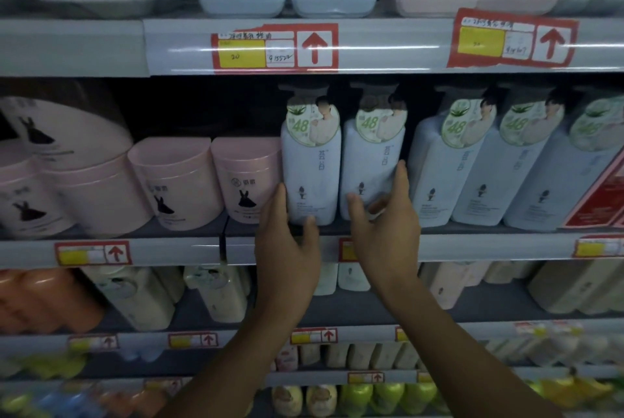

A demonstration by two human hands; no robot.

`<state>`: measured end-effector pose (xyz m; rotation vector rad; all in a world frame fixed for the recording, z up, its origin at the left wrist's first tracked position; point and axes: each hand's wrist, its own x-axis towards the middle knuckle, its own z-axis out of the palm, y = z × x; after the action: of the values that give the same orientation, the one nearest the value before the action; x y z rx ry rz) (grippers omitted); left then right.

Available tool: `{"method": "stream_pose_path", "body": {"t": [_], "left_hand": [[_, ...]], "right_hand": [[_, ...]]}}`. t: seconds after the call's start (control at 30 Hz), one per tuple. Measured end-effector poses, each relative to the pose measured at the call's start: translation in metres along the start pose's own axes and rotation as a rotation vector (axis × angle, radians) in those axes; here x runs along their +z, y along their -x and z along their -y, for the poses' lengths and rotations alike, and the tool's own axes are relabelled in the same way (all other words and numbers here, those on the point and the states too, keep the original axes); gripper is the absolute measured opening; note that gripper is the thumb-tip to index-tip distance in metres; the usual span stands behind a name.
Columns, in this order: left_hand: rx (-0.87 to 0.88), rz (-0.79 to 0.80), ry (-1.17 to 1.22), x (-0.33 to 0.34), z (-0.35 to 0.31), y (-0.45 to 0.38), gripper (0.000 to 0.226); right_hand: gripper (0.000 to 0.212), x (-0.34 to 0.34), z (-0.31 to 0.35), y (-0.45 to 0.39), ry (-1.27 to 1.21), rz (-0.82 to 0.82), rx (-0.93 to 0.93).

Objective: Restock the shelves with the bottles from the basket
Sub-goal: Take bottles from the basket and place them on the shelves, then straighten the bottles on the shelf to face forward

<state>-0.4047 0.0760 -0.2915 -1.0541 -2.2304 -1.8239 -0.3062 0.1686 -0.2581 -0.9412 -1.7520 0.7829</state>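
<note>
- Shelf [472, 242] at mid-height: two pale bottles stand upright at its front edge, side by side, with more of the same kind in a row to their right.
- Left hand [287, 249]: fingers curled round the lower part of the left bottle [310, 174], fingertips on its left side and thumb at its base. It grips the bottle, which stands on the shelf.
- Right hand [385, 232]: wrapped round the lower part of the right bottle [371, 168], thumb on the front, one finger reaching up its right edge. It holds the bottle, also standing on the shelf.
- Pink jars [179, 181] sit just left of the left bottle; the nearest jar looks to be touching it or almost so.
- Price tags [275, 49] with red arrows are fixed to the rail above.
- Basket: not in view, so the remaining stock cannot be counted.
- Progress, as judged: this pair is placed or very nearly so; both bottles appear seated and only need squaring up and release. The row looks well filled on the right. A dark gap shows behind the jars, but whether it is meant for these bottles cannot be told.
- Remaining: let go, return to the basket, and fetch whatever is left.
</note>
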Motion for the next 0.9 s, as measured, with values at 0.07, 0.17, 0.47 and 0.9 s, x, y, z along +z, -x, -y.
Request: {"method": "stream_pose_path", "body": {"t": [0.07,0.17,0.47,0.9], "left_hand": [[-0.005,-0.015,0.006,0.000,-0.003,0.001,0.064],[0.030,-0.015,0.022,-0.006,-0.009,-0.002,0.057],[0.035,-0.087,0.049,-0.077,0.014,0.055,0.039],[-0.572,0.089,-0.245,-0.219,0.232,0.301,0.017]], "right_hand": [[0.085,-0.002,0.003,0.006,0.023,-0.034,-0.030],[0.077,-0.004,0.004,0.011,0.011,-0.073,-0.070],[0.032,-0.032,-0.026,0.074,0.008,-0.122,-0.136],[0.036,-0.003,-0.155,0.408,0.319,0.701,0.421]]}}
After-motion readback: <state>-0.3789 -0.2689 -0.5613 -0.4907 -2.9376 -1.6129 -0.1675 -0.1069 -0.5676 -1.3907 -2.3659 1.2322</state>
